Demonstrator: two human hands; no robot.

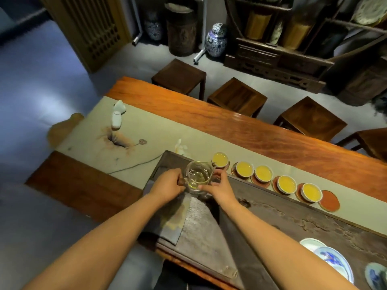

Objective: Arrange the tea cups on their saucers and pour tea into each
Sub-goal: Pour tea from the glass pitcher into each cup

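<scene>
Head view. I have the glass pitcher point(198, 176) held over the near-left end of the dark tea tray point(293, 212). My left hand point(170, 184) grips its handle side, fingers curled round a small wooden knob. My right hand point(217, 186) cups the opposite wall, fingers bent against the glass. A little pale tea remains in the bottom.

Five cups sit in a row on the cloth runner point(146, 126) beyond the tray, from the first cup point(220, 159) to the fifth cup point(311, 191), all showing yellow tea. One red saucer point(329, 200) at the right end carries no cup.

Judgement: pouring looks nearly done; a sixth cup is wanted. To do well, keep the pitcher level while travelling, steady it with both hands, tip slowly.

Spout points away from me toward the first cup; handle-to-spout axis runs from near-left to far-right.
</scene>
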